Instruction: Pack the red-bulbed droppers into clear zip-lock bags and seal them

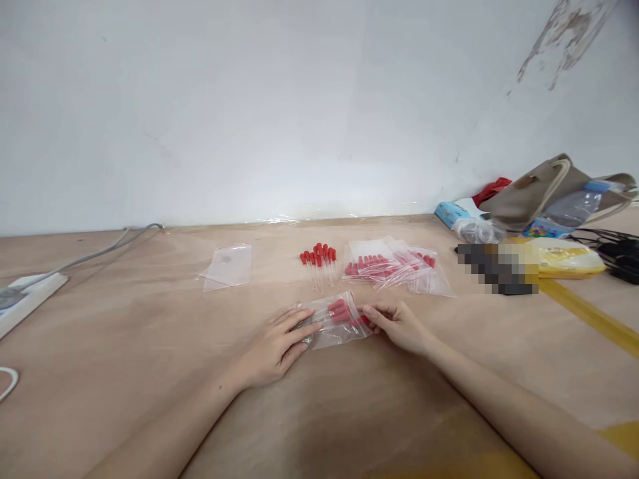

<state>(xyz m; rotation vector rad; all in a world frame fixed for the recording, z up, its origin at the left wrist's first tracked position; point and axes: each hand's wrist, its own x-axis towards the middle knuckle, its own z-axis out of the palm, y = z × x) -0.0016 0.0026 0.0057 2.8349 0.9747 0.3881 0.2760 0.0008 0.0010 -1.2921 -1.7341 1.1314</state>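
A clear zip bag point(332, 336) lies on the table between my hands, holding several glass droppers with red rubber bulbs point(339, 310). My left hand point(284, 342) grips its closed end, thumb and fingers over the plastic. At the open end on the right, my right hand point(392, 324) pinches a dropper by its red bulb point(365, 320), at the bag's mouth. Its glass tube is hard to make out through the plastic. Just behind the bag, several loose droppers point(319, 256) lie in a bunch, bulbs pointing away from me.
Filled zip bags point(399, 266) with red-bulb droppers overlap at the back right. Flat clear bags point(228, 267) lie back left. A power strip point(30, 303) with a grey cable sits far left. To the right are a blurred dark object point(499, 269), a yellow pack point(569, 258) and a handbag point(534, 193).
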